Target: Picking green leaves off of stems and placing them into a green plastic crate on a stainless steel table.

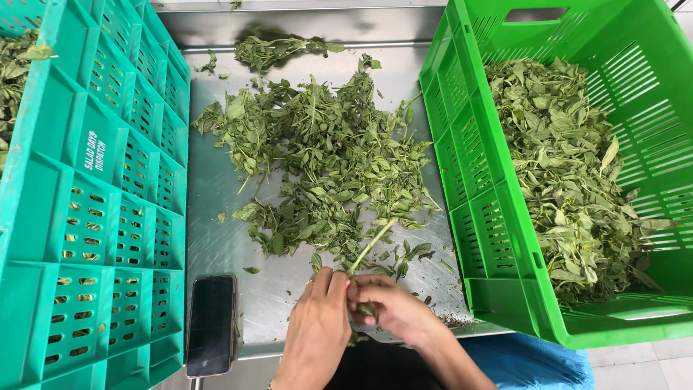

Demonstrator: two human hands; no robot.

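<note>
Head view. Both hands meet at the near table edge: I see my left hand [317, 328] and right hand [390, 307] pinched together on the base of a pale green leafy herb stem [372, 244], which rises away from the grip into the loose pile of green herb sprigs [325, 159] spread on the steel tabletop [216, 238]. Left of the grip lies a black flat phone [211, 325], screen dark, beside a teal slotted plastic crate [94, 217]. Right of the grip stands a bright green slotted plastic crate [469, 180] holding plucked green leaves [570, 173].
</note>
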